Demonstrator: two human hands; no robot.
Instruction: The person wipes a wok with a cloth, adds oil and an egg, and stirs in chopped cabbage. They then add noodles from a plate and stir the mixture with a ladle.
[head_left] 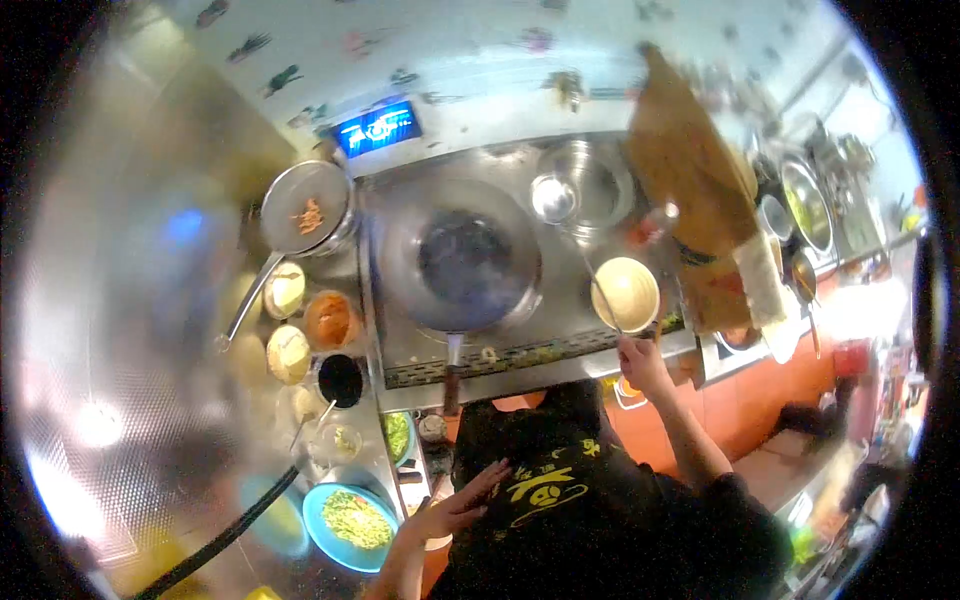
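My right hand (645,366) is closed round the handle end of a long ladle (553,199). The ladle's round bowl overlaps a steel basin (600,185) at the back of the stove, and its handle crosses in front of a pale yellow bowl (627,294). Against the dark apron (545,495), my left hand (470,503) has its fingers stretched out and holds nothing. A large wok (400,265) sits in the middle of the stove, dark at its bottom with a haze over it. Its handle (453,375) points toward my body.
On the left, a strainer (285,195) holding brown bits rests over a pot. Below it stand containers of orange-red seasoning (332,320) and dark sauce (340,381), then a blue bowl (318,535) of chopped greens. A tall brown board (690,160) borders the right.
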